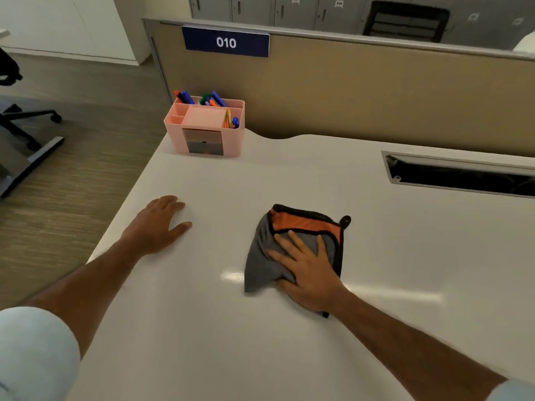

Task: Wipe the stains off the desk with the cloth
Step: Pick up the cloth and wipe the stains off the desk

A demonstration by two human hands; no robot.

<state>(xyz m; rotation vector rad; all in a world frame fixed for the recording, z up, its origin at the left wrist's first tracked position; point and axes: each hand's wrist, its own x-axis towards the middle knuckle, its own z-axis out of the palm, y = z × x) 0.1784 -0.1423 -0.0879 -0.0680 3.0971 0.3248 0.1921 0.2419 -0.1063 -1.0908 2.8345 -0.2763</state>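
A grey and orange cloth (301, 224) with a black hem lies crumpled on the white desk (405, 250), near its middle. My right hand (307, 270) presses flat on the cloth's near part, fingers spread over the grey side. My left hand (157, 224) rests palm down on the bare desk near the left edge, fingers slightly apart, holding nothing. I can make out no stain on the desk surface; only a glare patch shows left of the cloth.
A pink organiser (205, 128) with pens stands at the desk's far left corner. A black cable slot (463, 176) is cut into the desk at the far right. A tan partition (376, 91) closes the back. A chair base (26, 134) stands on the floor to the left.
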